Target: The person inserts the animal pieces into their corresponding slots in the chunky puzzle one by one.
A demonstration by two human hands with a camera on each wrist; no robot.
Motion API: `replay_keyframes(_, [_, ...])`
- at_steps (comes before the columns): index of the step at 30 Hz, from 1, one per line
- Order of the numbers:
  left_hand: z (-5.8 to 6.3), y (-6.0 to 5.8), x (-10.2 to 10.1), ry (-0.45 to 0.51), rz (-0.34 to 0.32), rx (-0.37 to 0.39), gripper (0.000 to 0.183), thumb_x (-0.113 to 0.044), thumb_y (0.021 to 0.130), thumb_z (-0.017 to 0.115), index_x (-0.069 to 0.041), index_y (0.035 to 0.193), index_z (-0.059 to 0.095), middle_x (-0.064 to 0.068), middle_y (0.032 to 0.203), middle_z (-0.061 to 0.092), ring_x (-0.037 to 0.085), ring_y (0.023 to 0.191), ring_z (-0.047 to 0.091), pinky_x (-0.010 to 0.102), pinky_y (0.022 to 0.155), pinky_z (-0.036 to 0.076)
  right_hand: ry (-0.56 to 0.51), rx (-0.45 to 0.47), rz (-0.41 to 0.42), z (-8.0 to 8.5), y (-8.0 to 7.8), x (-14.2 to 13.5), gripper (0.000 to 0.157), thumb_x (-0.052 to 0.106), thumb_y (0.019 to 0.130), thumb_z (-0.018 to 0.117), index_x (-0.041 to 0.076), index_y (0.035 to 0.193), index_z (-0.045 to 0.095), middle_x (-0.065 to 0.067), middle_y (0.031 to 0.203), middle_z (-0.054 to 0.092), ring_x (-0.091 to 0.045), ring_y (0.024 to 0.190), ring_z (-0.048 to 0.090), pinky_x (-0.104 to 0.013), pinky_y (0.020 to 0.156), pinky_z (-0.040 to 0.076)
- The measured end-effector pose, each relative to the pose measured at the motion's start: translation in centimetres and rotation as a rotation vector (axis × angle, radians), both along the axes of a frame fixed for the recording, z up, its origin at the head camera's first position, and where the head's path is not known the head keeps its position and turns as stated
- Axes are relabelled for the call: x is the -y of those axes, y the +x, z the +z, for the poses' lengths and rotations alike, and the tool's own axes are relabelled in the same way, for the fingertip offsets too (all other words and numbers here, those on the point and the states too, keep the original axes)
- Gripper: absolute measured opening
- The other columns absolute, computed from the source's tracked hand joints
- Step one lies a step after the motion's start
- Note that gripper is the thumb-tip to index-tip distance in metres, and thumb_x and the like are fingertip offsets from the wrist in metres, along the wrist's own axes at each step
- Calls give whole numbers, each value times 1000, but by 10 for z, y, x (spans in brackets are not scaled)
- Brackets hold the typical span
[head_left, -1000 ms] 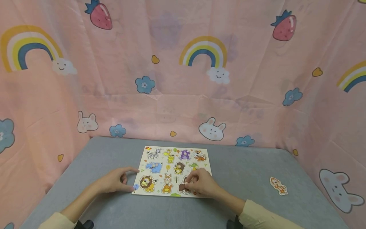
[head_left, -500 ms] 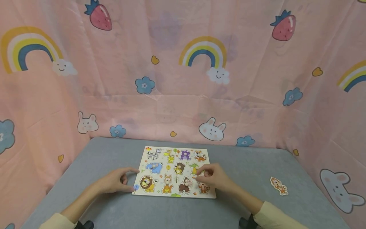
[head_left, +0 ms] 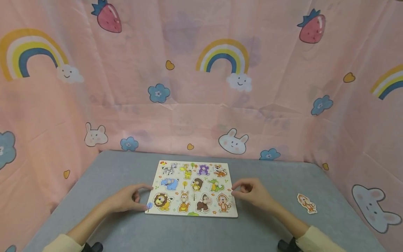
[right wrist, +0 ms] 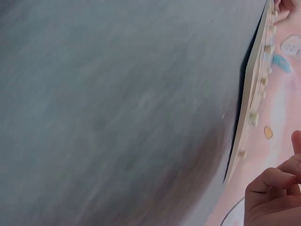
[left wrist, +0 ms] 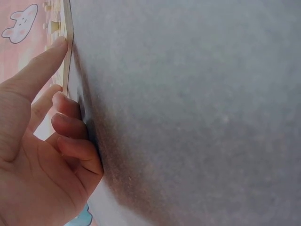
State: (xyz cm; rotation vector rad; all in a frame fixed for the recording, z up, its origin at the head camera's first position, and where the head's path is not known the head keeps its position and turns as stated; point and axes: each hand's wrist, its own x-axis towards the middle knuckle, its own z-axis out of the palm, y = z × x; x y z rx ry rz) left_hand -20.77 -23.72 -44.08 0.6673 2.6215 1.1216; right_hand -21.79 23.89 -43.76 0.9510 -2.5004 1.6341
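A cream wooden animal puzzle board (head_left: 233, 213) lies flat on the table in the head view, with a zebra, lion, gorilla, monkey and other animals in rows. Small knobs stand up from it in both wrist views. My left hand (head_left: 126, 199) touches the board's left edge with straight thumb and forefinger; its other fingers (left wrist: 70, 125) are curled and hold nothing. My right hand (head_left: 255, 192) is beside the right edge, thumb and forefinger apart, nothing between them. Whether its tips touch the board I cannot tell. A loose animal-shaped piece (head_left: 306, 204) lies farther right.
The table (head_left: 270, 224) has a grey cloth-like top. Behind and at both sides hangs a pink curtain (head_left: 182, 122) printed with rainbows, strawberries and rabbits. Dark straps (head_left: 288, 245) are around my wrists below the sleeves.
My right hand has moved off the gorilla piece, across the monkey at the lower right corner, to the board's right edge. My left hand and the loose piece have stayed put.
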Motion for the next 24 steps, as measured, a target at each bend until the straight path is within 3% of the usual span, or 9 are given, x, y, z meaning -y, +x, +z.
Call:
replay_keyframes(6, [1, 1, 0, -11, 1, 5, 67, -21, 81, 88, -2, 138, 58, -2, 68, 51, 10, 58, 43, 24, 53, 35, -8, -42, -6, 0, -1, -21, 11, 0, 91, 74, -5, 100, 71, -7, 59, 41, -5, 53, 35, -27, 44, 32])
replay_keyframes(12, [2, 1, -1, -9, -1, -1, 67, -20, 81, 88, -2, 138, 58, -2, 68, 51, 10, 58, 43, 24, 53, 35, 13, -10, -62, 0, 3, -48, 12, 3, 92, 75, -4, 101, 71, -1, 63, 45, -4, 54, 35, -28, 44, 34])
replay_keyframes(24, [0, -1, 0, -4, -10, 12, 67, -20, 81, 87, -2, 139, 57, -2, 68, 51, 10, 57, 43, 24, 53, 36, 82, 8, -241, -5, 20, -101, 17, 9, 91, 77, -2, 104, 72, 1, 63, 46, -8, 55, 39, -29, 49, 39])
